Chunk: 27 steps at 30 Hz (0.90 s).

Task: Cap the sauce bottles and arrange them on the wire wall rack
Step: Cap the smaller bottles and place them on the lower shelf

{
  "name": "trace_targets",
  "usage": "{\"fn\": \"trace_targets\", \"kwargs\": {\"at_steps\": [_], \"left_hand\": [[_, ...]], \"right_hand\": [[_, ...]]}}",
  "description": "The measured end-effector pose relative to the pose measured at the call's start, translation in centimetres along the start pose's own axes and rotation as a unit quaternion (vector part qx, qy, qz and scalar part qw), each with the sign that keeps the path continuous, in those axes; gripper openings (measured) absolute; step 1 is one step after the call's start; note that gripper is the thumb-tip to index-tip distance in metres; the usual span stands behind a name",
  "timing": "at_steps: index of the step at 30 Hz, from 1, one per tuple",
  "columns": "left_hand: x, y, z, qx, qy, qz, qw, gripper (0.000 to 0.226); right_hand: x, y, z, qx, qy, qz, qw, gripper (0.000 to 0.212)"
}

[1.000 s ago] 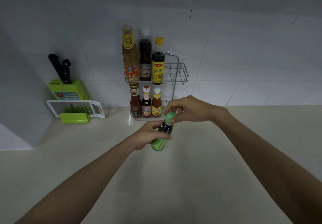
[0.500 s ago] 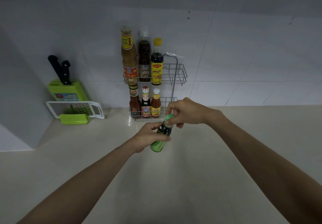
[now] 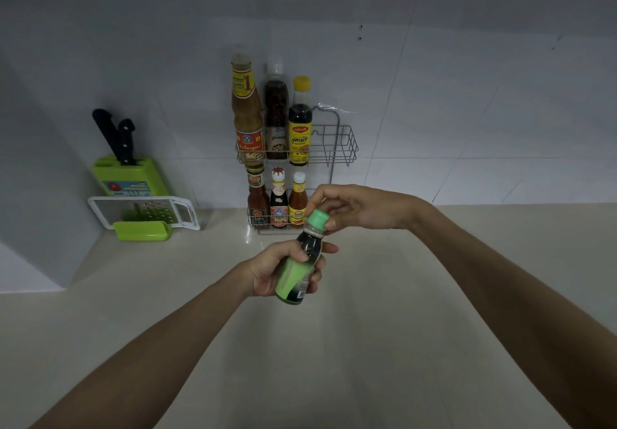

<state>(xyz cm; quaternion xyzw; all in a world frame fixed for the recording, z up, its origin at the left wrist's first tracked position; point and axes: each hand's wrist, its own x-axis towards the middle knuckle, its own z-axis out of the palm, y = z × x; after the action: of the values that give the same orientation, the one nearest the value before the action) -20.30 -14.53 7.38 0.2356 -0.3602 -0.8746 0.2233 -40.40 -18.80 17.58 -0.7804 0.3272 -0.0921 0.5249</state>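
Note:
My left hand [image 3: 278,270] grips a small dark sauce bottle with a green label [image 3: 298,275], tilted, above the counter. Its green cap [image 3: 318,219] sits on the neck, with the fingertips of my right hand [image 3: 360,206] pinching it from the right. Behind stands the two-tier wire rack [image 3: 347,146] against the tiled wall. Three tall bottles [image 3: 275,118] fill the left of its upper shelf. Three small bottles [image 3: 277,199] stand on the lower shelf. The right part of the upper shelf holds nothing.
A green knife block [image 3: 133,178] with two black-handled knives stands at the left by the wall. A white and green grater [image 3: 147,216] lies in front of it. The beige counter [image 3: 334,345] stretches below my arms.
The bottle has risen slightly and tilted more toward me. My right hand has shifted from covering the cap to gripping it by the fingertips, so the cap shows fully.

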Motion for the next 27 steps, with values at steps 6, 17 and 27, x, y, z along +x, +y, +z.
{"fn": "trace_targets", "kwargs": {"at_steps": [6, 17, 27], "left_hand": [[0.1, 0.0, 0.3, 0.083, 0.082, 0.007, 0.993, 0.05], [1.2, -1.5, 0.4, 0.316, 0.326, 0.107, 0.884, 0.028], [0.8, -0.6, 0.9, 0.373, 0.334, 0.138, 0.854, 0.017]], "right_hand": [[0.7, 0.0, 0.2, -0.048, 0.016, 0.049, 0.998, 0.025], [0.9, 2.2, 2.4, -0.31, 0.105, 0.015, 0.945, 0.029], [1.2, 1.1, 1.5, -0.217, 0.085, 0.026, 0.972, 0.03]]}}
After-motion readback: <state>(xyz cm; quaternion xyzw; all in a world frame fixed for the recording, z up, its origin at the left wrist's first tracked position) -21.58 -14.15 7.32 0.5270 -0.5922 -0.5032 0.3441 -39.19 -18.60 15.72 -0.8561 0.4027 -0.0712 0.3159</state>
